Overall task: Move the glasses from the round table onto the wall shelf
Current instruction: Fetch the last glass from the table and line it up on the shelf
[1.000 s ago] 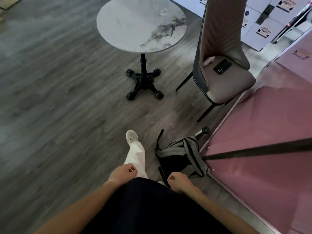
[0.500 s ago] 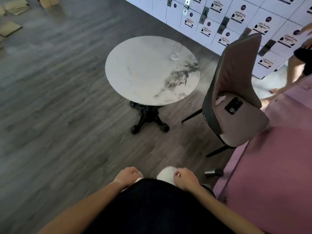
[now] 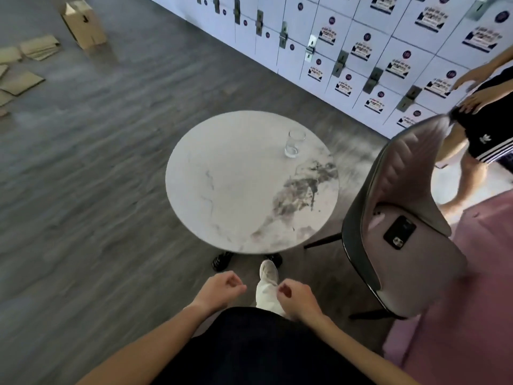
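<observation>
One clear drinking glass stands upright on the far right part of the round marble table. My left hand and my right hand hang in front of my body, just short of the table's near edge. Their fingers are loosely curled and hold nothing. Both hands are well apart from the glass. No wall shelf is in view.
A grey chair with a phone on its seat stands right of the table. White lockers line the far wall, where another person stands. A cardboard box and flattened cardboard lie far left. A pink surface is at right.
I have walked toward the round table, which now sits close in front of me with the glass in full view. My hands stay low and hold nothing.
</observation>
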The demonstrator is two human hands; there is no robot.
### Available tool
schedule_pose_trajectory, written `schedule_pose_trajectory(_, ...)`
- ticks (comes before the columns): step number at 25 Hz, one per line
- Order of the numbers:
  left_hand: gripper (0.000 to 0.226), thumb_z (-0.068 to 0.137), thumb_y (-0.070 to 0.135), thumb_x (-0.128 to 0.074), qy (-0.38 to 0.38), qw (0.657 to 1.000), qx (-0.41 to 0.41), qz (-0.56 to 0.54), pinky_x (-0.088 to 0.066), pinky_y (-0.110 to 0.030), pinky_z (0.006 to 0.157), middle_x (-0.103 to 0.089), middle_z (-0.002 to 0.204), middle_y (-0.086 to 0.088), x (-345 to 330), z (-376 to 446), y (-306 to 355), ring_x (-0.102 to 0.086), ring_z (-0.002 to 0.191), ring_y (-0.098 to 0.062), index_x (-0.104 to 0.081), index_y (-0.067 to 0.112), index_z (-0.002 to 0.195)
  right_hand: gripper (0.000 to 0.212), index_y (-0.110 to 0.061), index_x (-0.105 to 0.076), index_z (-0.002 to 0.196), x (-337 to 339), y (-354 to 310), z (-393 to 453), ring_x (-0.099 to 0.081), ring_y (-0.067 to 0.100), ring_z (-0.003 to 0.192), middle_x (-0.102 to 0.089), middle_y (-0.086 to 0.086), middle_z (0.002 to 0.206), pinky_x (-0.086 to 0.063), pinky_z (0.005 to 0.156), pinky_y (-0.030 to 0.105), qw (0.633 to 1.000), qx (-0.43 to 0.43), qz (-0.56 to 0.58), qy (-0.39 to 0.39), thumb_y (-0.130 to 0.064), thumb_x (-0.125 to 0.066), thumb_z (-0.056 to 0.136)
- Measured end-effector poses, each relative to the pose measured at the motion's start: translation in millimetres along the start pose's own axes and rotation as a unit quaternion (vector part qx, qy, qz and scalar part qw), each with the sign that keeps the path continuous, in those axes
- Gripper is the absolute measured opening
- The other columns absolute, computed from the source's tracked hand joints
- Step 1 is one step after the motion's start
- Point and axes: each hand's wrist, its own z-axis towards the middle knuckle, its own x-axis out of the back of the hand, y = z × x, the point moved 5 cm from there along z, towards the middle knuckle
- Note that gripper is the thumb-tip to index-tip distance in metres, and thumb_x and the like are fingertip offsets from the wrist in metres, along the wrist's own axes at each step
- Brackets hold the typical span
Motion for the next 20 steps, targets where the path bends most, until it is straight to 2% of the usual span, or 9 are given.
schedule_pose_trajectory(2, 0.019, 0.078, 0.042, -0.077, -0.010, 0.999, -0.029, -0.008, -0.042, -0.010, 0.059, -0.065, 0.065, 0.013, 11.4, 36.8, 38.6, -0.057, 0.060, 0.006, -0.066, 0.028, 0.072, 0.028, -0.025, -0.063, 0.072, 51.0, -20.0, 36.1, -0.062, 0.004, 0.067, -0.067, -0.010, 0.069, -0.050, 0.062, 0.020, 0.991, 0.052, 0.065, 0.103, -0.051, -0.063, 0.084)
schedule_pose_trajectory(4, 0.020, 0.078, 0.043, -0.076, -0.010, 0.999, -0.038, -0.007, -0.047, -0.015, 0.061, -0.067, 0.065, 0.012, 20.2, 69.7, 74.2, -0.058, 0.059, 0.004, -0.065, 0.027, 0.070, 0.033, -0.026, -0.060, 0.070, 97.6, -32.9, 66.6, -0.060, 0.005, 0.063, -0.064, -0.009, 0.063, -0.045, 0.056, 0.017, 0.978, 0.065, 0.111, 0.163, -0.057, -0.061, 0.082)
schedule_pose_trajectory(6, 0.013, 0.083, 0.039, -0.070, 0.005, 1.000, -0.021, -0.001, -0.056, -0.028, 0.069, -0.071, 0.074, 0.007, 27.5, 103.5, 102.4, -0.066, 0.068, -0.005, -0.067, 0.029, 0.077, 0.027, -0.028, -0.059, 0.072, 127.2, -40.0, 97.6, -0.060, 0.005, 0.063, -0.063, -0.009, 0.063, -0.044, 0.055, 0.018, 0.977, 0.058, 0.119, 0.166, -0.053, -0.060, 0.084)
schedule_pose_trajectory(8, 0.007, 0.086, 0.036, -0.067, 0.014, 1.000, 0.006, -0.012, -0.058, -0.035, 0.072, -0.072, 0.080, 0.004, 33.5, 130.0, 125.3, -0.069, 0.074, -0.014, -0.067, 0.030, 0.086, 0.019, -0.029, -0.060, 0.077, 144.4, -46.5, 126.4, -0.059, 0.005, 0.063, -0.063, -0.008, 0.067, -0.046, 0.059, 0.022, 0.981, 0.062, 0.103, 0.152, -0.046, -0.062, 0.086)
schedule_pose_trajectory(11, 0.020, 0.088, 0.034, -0.066, -0.003, 0.999, 0.028, -0.029, -0.055, -0.030, 0.072, -0.072, 0.087, 0.001, 41.0, 172.0, 162.4, -0.070, 0.080, -0.018, -0.065, 0.028, 0.107, 0.018, -0.027, -0.062, 0.096, 173.6, -57.8, 176.1, -0.059, 0.006, 0.068, -0.061, -0.007, 0.080, -0.051, 0.065, 0.029, 0.985, 0.075, 0.071, 0.135, -0.043, -0.062, 0.088)
schedule_pose_trajectory(13, 0.033, 0.089, 0.030, -0.067, -0.008, 0.998, 0.032, -0.060, -0.050, -0.025, 0.064, -0.072, 0.091, -0.004, 46.7, 199.0, 188.2, -0.070, 0.078, -0.020, -0.060, 0.026, 0.121, 0.033, -0.025, -0.058, 0.116, 195.0, -69.2, 207.0, -0.058, 0.009, 0.073, -0.060, -0.002, 0.095, -0.053, 0.069, 0.034, 0.989, 0.072, 0.057, 0.120, -0.044, -0.061, 0.089)
schedule_pose_trajectory(15, 0.041, 0.090, 0.025, -0.067, 0.006, 0.994, 0.034, -0.099, -0.048, -0.024, 0.061, -0.072, 0.096, -0.011, 55.4, 226.7, 213.8, -0.067, 0.075, -0.021, -0.055, 0.024, 0.130, 0.046, -0.028, -0.048, 0.131, 218.0, -86.1, 234.7, -0.058, 0.012, 0.087, -0.056, 0.002, 0.118, -0.054, 0.078, 0.035, 0.989, 0.074, 0.035, 0.122, -0.042, -0.058, 0.089)
schedule_pose_trajectory(18, 0.050, 0.091, 0.024, -0.066, 0.025, 0.991, 0.025, -0.131, -0.048, -0.027, 0.063, -0.071, 0.097, -0.011, 67.8, 262.8, 249.3, -0.066, 0.075, -0.020, -0.049, 0.026, 0.138, 0.054, -0.031, -0.037, 0.140, 251.7, -114.5, 263.2, -0.056, 0.026, 0.105, -0.045, 0.009, 0.133, -0.052, 0.084, 0.042, 0.980, 0.117, -0.010, 0.163, -0.033, -0.057, 0.090)
schedule_pose_trajectory(20, 0.054, 0.092, 0.025, -0.064, 0.028, 0.989, 0.022, -0.141, -0.048, -0.026, 0.063, -0.070, 0.100, -0.006, 73.1, 284.6, 264.3, -0.066, 0.077, -0.019, -0.044, 0.028, 0.141, 0.054, -0.027, -0.039, 0.141, 264.6, -126.1, 282.3, -0.055, 0.031, 0.112, -0.043, 0.010, 0.135, -0.052, 0.086, 0.044, 0.975, 0.149, -0.044, 0.159, -0.028, -0.058, 0.091)
